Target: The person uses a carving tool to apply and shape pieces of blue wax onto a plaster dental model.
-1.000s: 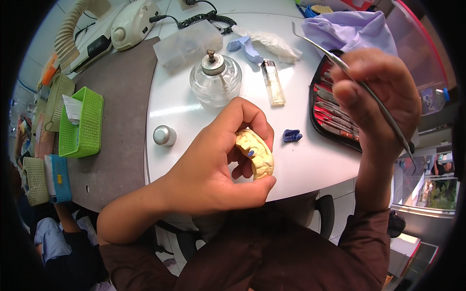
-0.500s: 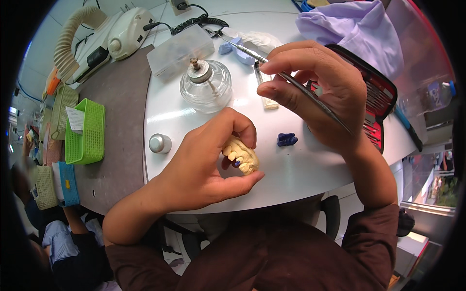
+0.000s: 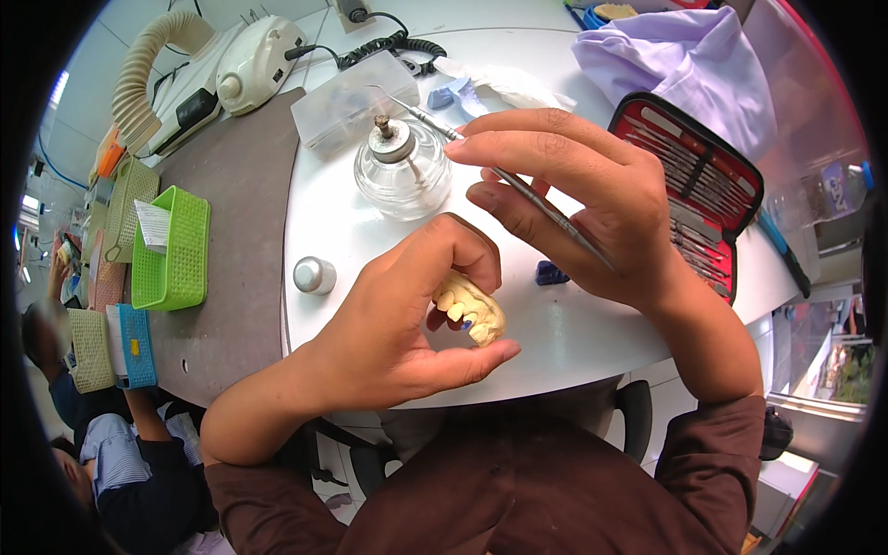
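My left hand point(image 3: 398, 324) grips a yellowish dental cast point(image 3: 470, 312) between thumb and fingers, its teeth showing. A small dark blue spot of material sits among those teeth. Held pen-like in my right hand point(image 3: 583, 199) is a thin metal wax carver point(image 3: 529, 191), its slender bent tip over the glass spirit lamp point(image 3: 404, 176), close above and beside the wick holder. No flame can be made out. Below my right hand lies a dark blue wax block point(image 3: 551, 272), partly covered by the hand. A silver metal cap point(image 3: 314, 276) stands left of my left hand.
An instrument case point(image 3: 689, 176) with several metal tools lies open at right, near a lilac cloth point(image 3: 680, 69). A clear plastic box point(image 3: 347, 97) stands behind the lamp. Green basket point(image 3: 176, 264) and white machine point(image 3: 262, 65) are at left. Another person sits at lower left.
My right hand has moved left and slightly down, bringing the carver's tip toward the lamp. My left hand still holds the cast. The view has shifted a little.
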`<state>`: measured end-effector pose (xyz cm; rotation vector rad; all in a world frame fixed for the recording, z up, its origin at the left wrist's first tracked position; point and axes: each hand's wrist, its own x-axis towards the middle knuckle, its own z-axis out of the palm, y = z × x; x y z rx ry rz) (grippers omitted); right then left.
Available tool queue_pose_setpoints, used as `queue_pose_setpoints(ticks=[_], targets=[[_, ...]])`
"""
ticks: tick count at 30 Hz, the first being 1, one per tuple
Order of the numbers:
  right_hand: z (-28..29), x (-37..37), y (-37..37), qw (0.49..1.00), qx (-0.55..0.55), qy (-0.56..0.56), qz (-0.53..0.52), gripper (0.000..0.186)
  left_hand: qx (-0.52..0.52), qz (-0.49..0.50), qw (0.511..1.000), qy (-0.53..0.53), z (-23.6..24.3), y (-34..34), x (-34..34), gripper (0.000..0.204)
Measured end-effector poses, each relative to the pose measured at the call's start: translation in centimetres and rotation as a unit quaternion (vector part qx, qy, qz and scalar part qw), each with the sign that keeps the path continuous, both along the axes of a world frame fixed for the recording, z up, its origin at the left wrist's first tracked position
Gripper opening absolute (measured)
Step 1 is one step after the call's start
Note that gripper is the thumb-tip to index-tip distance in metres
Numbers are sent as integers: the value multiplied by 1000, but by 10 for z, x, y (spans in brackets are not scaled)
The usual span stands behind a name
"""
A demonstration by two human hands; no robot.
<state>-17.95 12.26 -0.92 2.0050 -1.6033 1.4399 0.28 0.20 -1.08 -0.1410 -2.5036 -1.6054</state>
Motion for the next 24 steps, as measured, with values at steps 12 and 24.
queue_pose_setpoints(ticks=[12,24], targets=[[0,-1,0,1000,9,14,3,29,8,-4,1000,-11,4,-1,1,50],[1,0,2,1000,11,8,11,28,-16,-1,1000,-24,7,-1,1,48]])
